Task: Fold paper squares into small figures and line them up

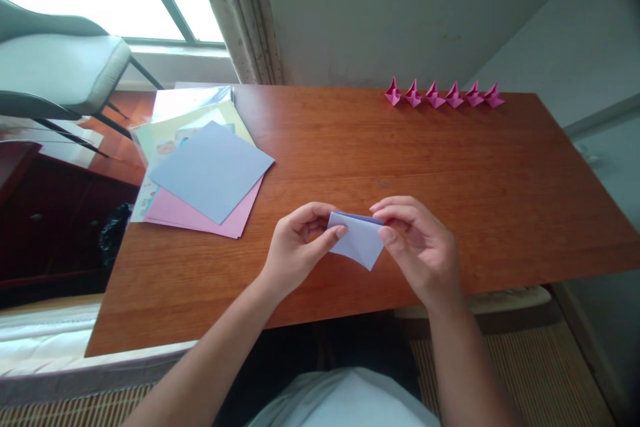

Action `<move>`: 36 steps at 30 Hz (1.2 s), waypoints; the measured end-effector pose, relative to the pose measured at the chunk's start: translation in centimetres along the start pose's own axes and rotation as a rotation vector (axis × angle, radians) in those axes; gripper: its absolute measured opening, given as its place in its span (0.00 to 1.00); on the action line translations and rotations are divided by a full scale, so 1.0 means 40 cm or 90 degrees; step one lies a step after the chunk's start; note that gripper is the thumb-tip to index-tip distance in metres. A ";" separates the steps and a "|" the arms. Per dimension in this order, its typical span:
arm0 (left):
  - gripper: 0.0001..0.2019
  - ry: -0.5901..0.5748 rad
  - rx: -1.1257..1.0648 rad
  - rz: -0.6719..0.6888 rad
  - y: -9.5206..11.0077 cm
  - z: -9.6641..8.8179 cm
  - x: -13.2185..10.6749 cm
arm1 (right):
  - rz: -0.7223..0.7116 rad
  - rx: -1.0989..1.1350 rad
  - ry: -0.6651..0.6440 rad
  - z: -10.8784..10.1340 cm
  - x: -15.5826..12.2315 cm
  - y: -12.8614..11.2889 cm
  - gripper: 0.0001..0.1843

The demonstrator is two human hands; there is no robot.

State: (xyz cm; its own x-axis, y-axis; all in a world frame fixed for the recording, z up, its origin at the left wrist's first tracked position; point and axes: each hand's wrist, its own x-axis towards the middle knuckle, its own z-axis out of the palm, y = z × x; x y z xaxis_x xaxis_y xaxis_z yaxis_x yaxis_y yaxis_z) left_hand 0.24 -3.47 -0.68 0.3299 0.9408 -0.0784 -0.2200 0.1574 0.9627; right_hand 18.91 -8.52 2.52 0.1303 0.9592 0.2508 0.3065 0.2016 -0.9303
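Above the near part of a reddish wooden table [500,200] I hold a small folded piece of light blue paper [359,241] between both hands. My left hand [295,250] pinches its left edge with thumb and fingers. My right hand [417,247] pinches its right edge, fingers curled over the top. The folded piece hangs with one corner pointing down.
A stack of paper sheets lies at the table's left: a light blue sheet [210,170] on a pink sheet [197,217], over printed sheets in plastic. Several pink folded paper figures [443,95] stand in a row at the far edge. A grey chair [60,67] stands by the window.
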 end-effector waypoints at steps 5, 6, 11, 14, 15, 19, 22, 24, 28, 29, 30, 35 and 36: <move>0.10 0.006 0.059 0.093 0.001 -0.007 -0.006 | -0.036 -0.074 -0.039 -0.015 -0.007 -0.002 0.08; 0.09 0.000 0.074 0.118 0.000 -0.009 -0.007 | -0.043 -0.090 -0.047 -0.017 -0.007 -0.004 0.08; 0.10 -0.033 0.097 0.204 -0.003 -0.017 -0.008 | -0.070 -0.153 -0.063 -0.020 -0.004 -0.016 0.08; 0.11 -0.044 0.105 0.222 -0.002 -0.018 -0.007 | -0.081 -0.167 -0.063 -0.020 -0.002 -0.019 0.07; 0.11 -0.045 0.109 0.224 -0.001 -0.018 -0.007 | -0.086 -0.168 -0.063 -0.020 -0.001 -0.020 0.06; 0.11 -0.044 0.109 0.216 -0.001 -0.016 -0.007 | -0.094 -0.173 -0.062 -0.019 -0.001 -0.021 0.05; 0.11 -0.039 0.113 0.209 -0.002 -0.017 -0.009 | -0.092 -0.174 -0.061 -0.018 0.000 -0.022 0.04; 0.11 -0.039 0.123 0.209 0.000 -0.016 -0.009 | -0.089 -0.179 -0.067 -0.017 0.001 -0.024 0.04; 0.12 -0.038 0.167 0.238 0.006 -0.011 -0.008 | -0.092 -0.187 -0.089 -0.005 0.010 -0.032 0.06; 0.12 -0.037 0.180 0.246 0.007 -0.009 -0.007 | -0.094 -0.186 -0.090 0.000 0.012 -0.034 0.06; 0.12 -0.036 0.193 0.252 0.008 -0.007 -0.007 | -0.094 -0.185 -0.089 0.006 0.015 -0.037 0.05; 0.09 -0.018 0.244 0.252 0.010 -0.006 -0.010 | -0.107 -0.190 -0.058 0.033 0.022 -0.044 0.05; 0.09 -0.015 0.250 0.252 0.010 -0.007 -0.010 | -0.112 -0.193 -0.054 0.035 0.022 -0.044 0.05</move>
State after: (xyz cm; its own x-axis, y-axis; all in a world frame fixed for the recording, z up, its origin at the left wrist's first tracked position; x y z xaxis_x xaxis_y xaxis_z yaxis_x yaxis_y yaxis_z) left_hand -0.24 -3.70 -0.34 0.3128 0.8976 0.3106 0.0255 -0.3349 0.9419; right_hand 17.15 -7.74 4.01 -0.0243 0.9310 0.3643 0.5846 0.3088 -0.7502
